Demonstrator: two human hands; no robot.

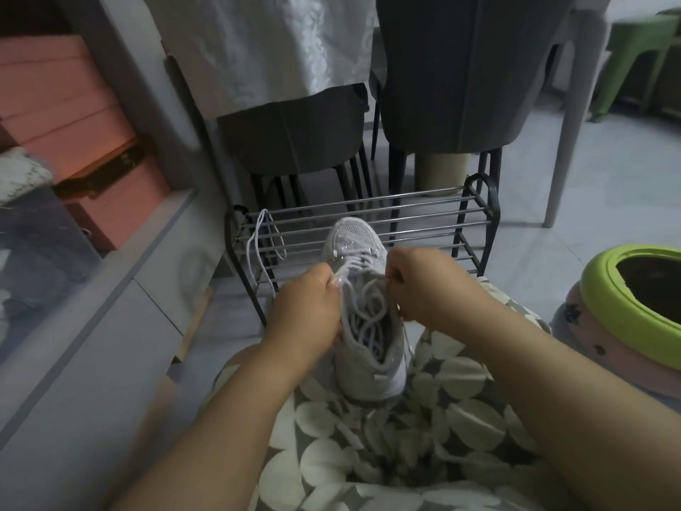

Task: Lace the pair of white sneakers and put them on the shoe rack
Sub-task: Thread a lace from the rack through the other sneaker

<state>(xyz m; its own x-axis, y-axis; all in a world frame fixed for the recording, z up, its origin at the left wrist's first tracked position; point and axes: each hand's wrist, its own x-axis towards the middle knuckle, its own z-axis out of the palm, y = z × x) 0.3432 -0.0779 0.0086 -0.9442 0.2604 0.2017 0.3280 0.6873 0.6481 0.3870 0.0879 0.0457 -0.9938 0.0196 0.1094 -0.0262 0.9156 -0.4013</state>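
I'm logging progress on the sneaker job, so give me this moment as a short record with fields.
sneaker: one white sneaker on the lap, toe toward the rack
left hand: pinches the lace at the sneaker's left side
right hand: pinches the lace at its right side
spare lace: loose, draped over the rack's left end
rack: no shoes on it
second sneaker: not in view

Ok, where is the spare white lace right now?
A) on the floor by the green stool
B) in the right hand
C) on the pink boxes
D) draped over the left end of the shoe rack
D: the spare lace hangs over the bars at the left end of the shoe rack, apart from both hands.
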